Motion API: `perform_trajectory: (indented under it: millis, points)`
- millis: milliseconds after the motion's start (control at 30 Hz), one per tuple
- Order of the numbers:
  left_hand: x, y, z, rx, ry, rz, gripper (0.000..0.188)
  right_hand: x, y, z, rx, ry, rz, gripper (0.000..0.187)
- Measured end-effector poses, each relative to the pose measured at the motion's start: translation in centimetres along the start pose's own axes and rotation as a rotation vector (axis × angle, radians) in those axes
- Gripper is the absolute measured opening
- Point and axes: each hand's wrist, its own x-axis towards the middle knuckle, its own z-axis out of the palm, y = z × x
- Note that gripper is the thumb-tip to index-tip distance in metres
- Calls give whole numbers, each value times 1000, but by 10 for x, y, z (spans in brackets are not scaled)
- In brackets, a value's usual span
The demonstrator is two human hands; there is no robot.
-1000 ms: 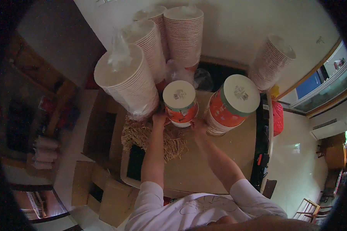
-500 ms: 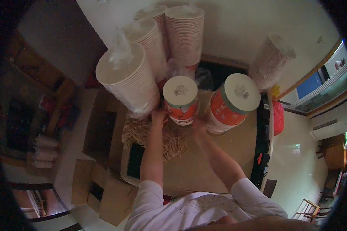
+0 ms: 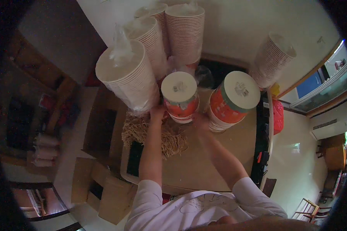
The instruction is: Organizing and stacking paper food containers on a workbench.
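Observation:
Between my two hands stands a short stack of upside-down paper buckets [image 3: 180, 109], with a white bottom facing up and an orange and green printed side. My left hand [image 3: 157, 112] is closed at its lower left side, the fingers partly hidden. On the lower right side my right hand [image 3: 199, 121] grips it too, a little blurred. Just right of it, a wider stack of upside-down printed buckets [image 3: 228, 106] sits on the brown tabletop [image 3: 219, 161]. A tall stack of white paper buckets in clear plastic [image 3: 137, 82] rises beside my left hand.
More tall wrapped bucket stacks [image 3: 185, 34] stand against the wall, and another wrapped stack [image 3: 273, 57] at the back right. Shredded brown paper [image 3: 169, 144] lies near my left forearm. Open cardboard boxes [image 3: 113, 196] are on the floor at left. A red bag [image 3: 278, 117] hangs past the table's right edge.
The short bucket stack between my hands has shifted slightly away from me and to the left. My hands stay at its sides, moving only a little.

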Motion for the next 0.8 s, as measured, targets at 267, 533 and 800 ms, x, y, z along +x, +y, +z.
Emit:
perform_trajectory:
  millis: [267, 533, 800]
  points:
    - [9, 118, 16, -790, 86, -623, 18, 20, -8, -23, -263, 147, -211, 14]
    - [-9, 94, -14, -823, 167, -518, 31, -27, -37, 27, -264, 42, -140, 15]
    - [0, 120, -17, -685, 198, -600, 23, 2, -31, 11, -401, 76, -36, 15]
